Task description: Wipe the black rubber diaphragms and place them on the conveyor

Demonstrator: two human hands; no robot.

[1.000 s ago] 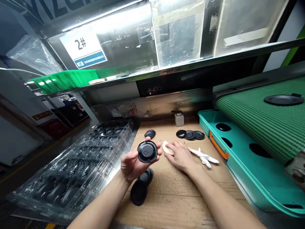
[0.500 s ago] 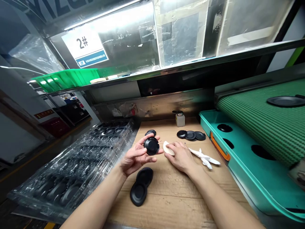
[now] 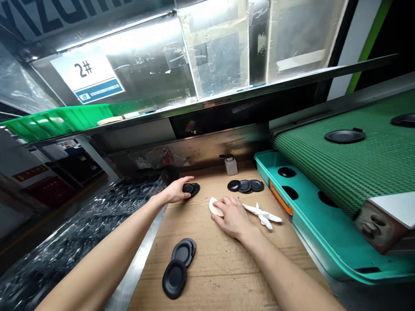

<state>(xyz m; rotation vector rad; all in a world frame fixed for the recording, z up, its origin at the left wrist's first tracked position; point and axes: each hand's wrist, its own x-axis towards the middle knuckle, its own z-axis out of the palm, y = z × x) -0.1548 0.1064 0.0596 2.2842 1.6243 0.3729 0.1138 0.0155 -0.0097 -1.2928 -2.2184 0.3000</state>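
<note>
My left hand (image 3: 177, 190) is at the far left of the cardboard, its thumb and fingers around the edge of a black round plastic cover (image 3: 187, 188). That cover overlaps other black covers (image 3: 195, 188) lying there; the palm hides part of it. Closed on a white round pad (image 3: 215, 207), my right hand (image 3: 231, 216) rests on the cardboard mid-table. White gloves or cloth (image 3: 263, 215) lie just right of that hand. Nearer to me on the left, several black covers (image 3: 175, 276) overlap in a small pile.
Three black covers (image 3: 245, 186) lie in a row behind my right hand, near a small pump bottle (image 3: 231, 165). On the right, a teal bin (image 3: 337, 246) sits beside a green conveyor belt (image 3: 350, 164) carrying black covers. Clear plastic trays (image 3: 81, 233) stand left. A green basket (image 3: 65, 121) sits on the shelf.
My left hand has carried the black cover away from the pad to the covers at the far left. My right hand stays on the pad. The camera view has shifted right.
</note>
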